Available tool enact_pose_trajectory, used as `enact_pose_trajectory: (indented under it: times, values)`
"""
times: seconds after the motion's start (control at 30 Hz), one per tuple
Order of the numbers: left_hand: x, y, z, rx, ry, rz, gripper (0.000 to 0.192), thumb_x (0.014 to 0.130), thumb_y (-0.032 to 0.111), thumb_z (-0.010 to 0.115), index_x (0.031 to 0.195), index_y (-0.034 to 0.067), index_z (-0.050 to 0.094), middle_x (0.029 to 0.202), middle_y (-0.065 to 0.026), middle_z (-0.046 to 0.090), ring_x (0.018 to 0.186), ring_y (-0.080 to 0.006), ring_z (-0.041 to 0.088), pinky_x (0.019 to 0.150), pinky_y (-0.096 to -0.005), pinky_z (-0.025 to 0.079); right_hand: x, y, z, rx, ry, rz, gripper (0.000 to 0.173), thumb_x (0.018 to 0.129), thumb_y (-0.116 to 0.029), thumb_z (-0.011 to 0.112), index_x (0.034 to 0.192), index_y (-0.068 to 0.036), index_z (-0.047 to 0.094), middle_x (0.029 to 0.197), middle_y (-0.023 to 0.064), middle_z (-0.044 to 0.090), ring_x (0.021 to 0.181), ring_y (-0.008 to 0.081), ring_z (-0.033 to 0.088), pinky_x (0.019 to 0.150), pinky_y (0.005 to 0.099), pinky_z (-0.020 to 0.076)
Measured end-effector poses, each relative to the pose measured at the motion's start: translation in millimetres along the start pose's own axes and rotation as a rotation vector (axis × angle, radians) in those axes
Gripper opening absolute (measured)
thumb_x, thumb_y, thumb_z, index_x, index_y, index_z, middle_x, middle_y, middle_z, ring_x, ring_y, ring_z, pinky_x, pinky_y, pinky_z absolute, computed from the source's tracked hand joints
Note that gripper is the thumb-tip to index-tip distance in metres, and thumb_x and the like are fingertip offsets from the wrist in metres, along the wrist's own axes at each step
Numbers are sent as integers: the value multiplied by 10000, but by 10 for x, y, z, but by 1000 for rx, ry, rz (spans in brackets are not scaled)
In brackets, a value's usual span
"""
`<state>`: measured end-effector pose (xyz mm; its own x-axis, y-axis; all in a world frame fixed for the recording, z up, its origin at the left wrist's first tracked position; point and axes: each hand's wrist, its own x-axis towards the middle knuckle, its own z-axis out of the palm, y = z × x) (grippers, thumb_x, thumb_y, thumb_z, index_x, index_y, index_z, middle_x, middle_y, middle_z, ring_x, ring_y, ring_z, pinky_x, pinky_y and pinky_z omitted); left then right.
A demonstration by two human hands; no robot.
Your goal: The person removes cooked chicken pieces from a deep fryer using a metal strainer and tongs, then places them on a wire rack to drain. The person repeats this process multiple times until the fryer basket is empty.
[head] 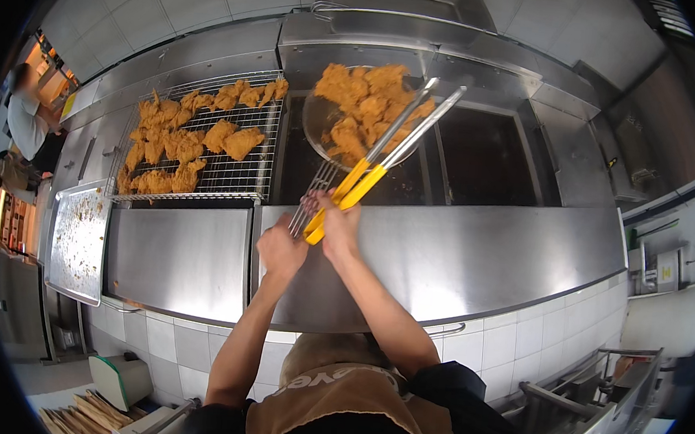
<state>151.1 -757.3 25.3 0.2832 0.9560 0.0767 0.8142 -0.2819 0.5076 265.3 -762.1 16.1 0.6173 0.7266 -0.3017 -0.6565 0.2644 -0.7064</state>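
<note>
My left hand [283, 245] grips the wire handle [319, 184] of a round skimmer strainer [313, 125], which is heaped with fried chicken pieces [369, 96] over the dark vats of a steel fryer. My right hand [339, 225] holds metal tongs with yellow handles [362, 184], close beside my left hand. The tongs' tips reach up and right across the strainer. To the left, more fried chicken [183, 145] lies in loose rows on a wire rack [228, 174]. Whether the tongs touch the chicken, I cannot tell.
A metal tray [78, 245] with crumbs lies left of the steel counter [179, 259]. A second dark vat [487, 157] is right of the strainer. Another person [27, 121] stands at the far left. A metal cart [583, 413] is at lower right, and a bin [120, 380] at lower left.
</note>
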Motion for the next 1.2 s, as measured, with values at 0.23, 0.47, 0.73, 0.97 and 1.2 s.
enact_pose_trajectory:
  times: [0.23, 0.47, 0.73, 0.97, 1.2]
  values:
    - [86, 739, 207, -140, -37, 53, 195, 770, 142, 684, 943, 63, 640, 771, -222, 699, 772, -419, 695, 731, -529, 550, 138, -789, -268, 1, 15, -90, 183, 893, 94, 567, 1009, -23, 485, 927, 222, 673, 826, 362, 726, 741, 462, 630]
    - [118, 1144, 302, -237, -179, 121, 134, 782, 122, 672, 865, 18, 653, 809, -228, 706, 792, -403, 701, 741, -503, 555, 222, -1161, -629, -138, 145, -193, 173, 889, 80, 560, 1017, -9, 484, 941, 188, 637, 868, 349, 725, 775, 461, 628]
    - [287, 1301, 232, -204, -224, 232, 148, 775, 134, 694, 845, 6, 671, 820, -212, 713, 829, -388, 704, 776, -476, 554, 198, -1498, -753, -56, 37, -89, 138, 915, 48, 539, 1024, -5, 472, 1077, 250, 625, 927, 350, 708, 810, 502, 633]
    - [312, 1307, 195, -183, -282, 225, 162, 803, 155, 715, 860, 8, 678, 831, -182, 725, 849, -357, 713, 796, -445, 556, -138, -2088, -1069, -385, 71, -21, 166, 933, -46, 603, 1035, 19, 489, 905, 215, 665, 650, 267, 690, 532, 386, 580]
    - [355, 1323, 137, -187, -255, 268, 161, 779, 157, 735, 825, 14, 677, 805, -178, 721, 830, -361, 712, 785, -436, 562, -604, -2797, -1612, -1146, 252, -409, 625, 907, -395, 772, 1283, 58, 563, 800, 75, 618, 577, 130, 553, 545, 281, 483]
